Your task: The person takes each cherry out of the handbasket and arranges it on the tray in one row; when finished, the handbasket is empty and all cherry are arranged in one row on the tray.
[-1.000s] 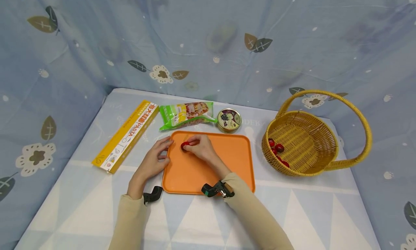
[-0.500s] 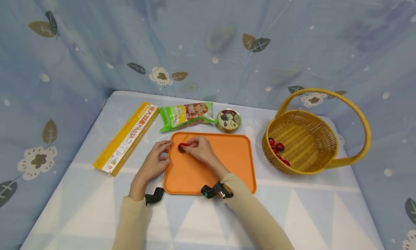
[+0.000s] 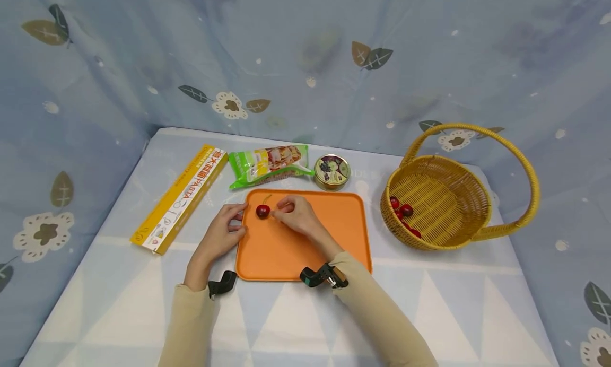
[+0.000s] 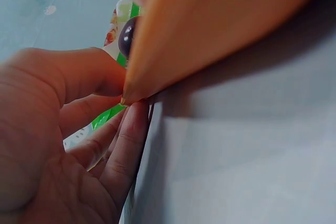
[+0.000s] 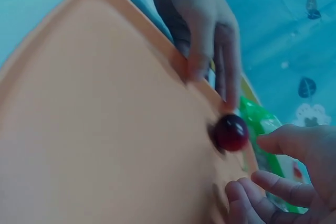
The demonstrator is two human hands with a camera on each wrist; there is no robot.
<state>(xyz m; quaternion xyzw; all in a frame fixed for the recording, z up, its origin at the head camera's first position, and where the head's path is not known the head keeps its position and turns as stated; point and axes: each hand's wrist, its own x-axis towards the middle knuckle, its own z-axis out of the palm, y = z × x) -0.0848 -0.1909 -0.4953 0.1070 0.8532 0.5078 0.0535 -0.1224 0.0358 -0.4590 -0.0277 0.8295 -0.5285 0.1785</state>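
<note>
Tray (image 3: 305,245), centre: smooth orange plastic, satin finish. Cherry (image 3: 262,211) at its far left: slick, glossy skin. Basket (image 3: 436,202), right: rough wicker-like weave. Far side: shiny plastic packet (image 3: 269,164), metallic tin (image 3: 332,171). Left: smooth card box (image 3: 180,200). Backdrop (image 3: 286,33): matt, creased cloth.

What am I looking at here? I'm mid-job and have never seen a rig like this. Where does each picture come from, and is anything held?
There is no machine: each grip is a person's bare hand. The wide picture comes from a camera on the head, the close ones from a camera on each wrist.

On the table is an orange tray with one stemmed cherry. Left of it lies a pasta box; behind are a packet and a round tin; on the right, a basket with several cherries.

The left grip touches the tray's left edge. The right grip is beside the stemmed cherry, holding nothing.
</note>
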